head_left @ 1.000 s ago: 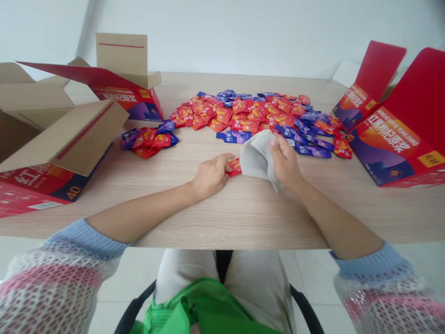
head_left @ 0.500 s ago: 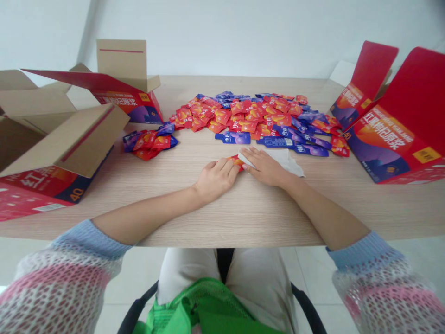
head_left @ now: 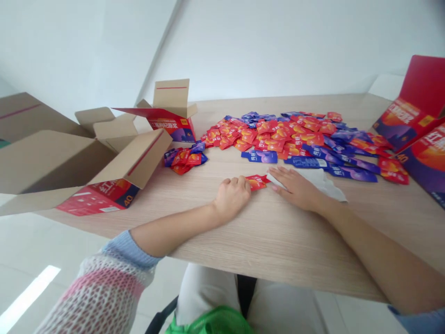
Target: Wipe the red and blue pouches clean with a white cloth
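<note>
On the table, my left hand is closed on the left end of a red sachet. My right hand lies flat, fingers extended, on a white cloth that reaches the sachet's right end. Behind both hands spreads a heap of red and purple sachets. To the left of it sits a smaller pile of mixed sachets.
A large open carton stands at the left, with a smaller open red box behind it. Two red and purple boxes are at the right edge. A green item rests on my lap.
The view has turned toward the left, so everything appears further right. More of the red sachet now shows between my hands, which are slightly further apart.
</note>
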The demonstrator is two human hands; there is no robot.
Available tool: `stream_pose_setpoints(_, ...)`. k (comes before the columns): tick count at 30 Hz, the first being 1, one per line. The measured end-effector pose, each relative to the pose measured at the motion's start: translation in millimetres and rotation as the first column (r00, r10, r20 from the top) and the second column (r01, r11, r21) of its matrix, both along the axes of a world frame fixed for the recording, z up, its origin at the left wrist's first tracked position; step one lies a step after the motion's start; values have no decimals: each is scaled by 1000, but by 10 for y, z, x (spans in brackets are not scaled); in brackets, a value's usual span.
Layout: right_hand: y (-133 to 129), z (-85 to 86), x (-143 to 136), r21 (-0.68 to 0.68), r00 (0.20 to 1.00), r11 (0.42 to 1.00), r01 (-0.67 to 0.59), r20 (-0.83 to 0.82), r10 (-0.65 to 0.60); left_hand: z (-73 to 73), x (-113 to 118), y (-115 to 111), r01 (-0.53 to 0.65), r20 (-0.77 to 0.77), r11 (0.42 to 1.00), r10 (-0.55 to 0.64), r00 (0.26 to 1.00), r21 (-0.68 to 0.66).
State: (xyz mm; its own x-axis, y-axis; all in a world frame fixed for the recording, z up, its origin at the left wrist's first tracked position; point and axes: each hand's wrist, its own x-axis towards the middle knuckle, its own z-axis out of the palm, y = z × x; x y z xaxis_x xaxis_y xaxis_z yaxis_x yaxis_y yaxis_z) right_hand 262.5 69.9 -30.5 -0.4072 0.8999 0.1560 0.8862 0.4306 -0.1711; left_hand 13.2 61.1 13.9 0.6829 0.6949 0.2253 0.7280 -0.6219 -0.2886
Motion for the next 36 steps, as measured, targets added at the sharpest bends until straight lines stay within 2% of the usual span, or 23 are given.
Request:
stream_pose_setpoints(3,6,-3,12,3,1000,1000,-17,3,17,-39,29,-111,27,18,999,-28,999,30)
stream_pose_setpoints(8,11,-14,19,2,1000,1000,-31,-3,31,-34,20,-245,185,-20,982,-184,983,38)
stream_pose_setpoints(12,7,-13,10,20,999,999,-33,-34,34,61,-60,-187,175,19,984,-175,984,23)
stream_pose_setpoints(15,1,12,5,23,998,999,-48,-32,49,172,-150,-57,62,57,996,-66,996,61)
stream_pose_setpoints(18,-10,53,6,8,999,999,-51,-11,51,326,-303,145,-157,128,984,145,981,87)
stream_pose_setpoints(21,-16,88,5,4,999,999,-47,7,47,505,-527,412,-431,199,901,414,888,51)
stream_pose_setpoints(25,-22,101,4,-1,999,999,-39,28,39,654,-837,766,-650,300,760,618,727,11)
stream_pose_setpoints(28,-25,87,7,8,999,999,-37,35,37,629,-1000,983,-707,362,706,668,650,-32)
stream_pose_setpoints(31,-22,67,7,22,999,999,-32,33,31,520,-1100,1162,-729,399,683,684,611,-55)
stream_pose_setpoints(34,-21,63,0,27,999,999,-25,43,24,397,-1136,1266,-749,375,660,711,596,-61)
stream_pose_setpoints(36,-25,79,-7,25,999,1000,-19,44,18,323,-1112,1276,-739,339,670,712,615,-67)
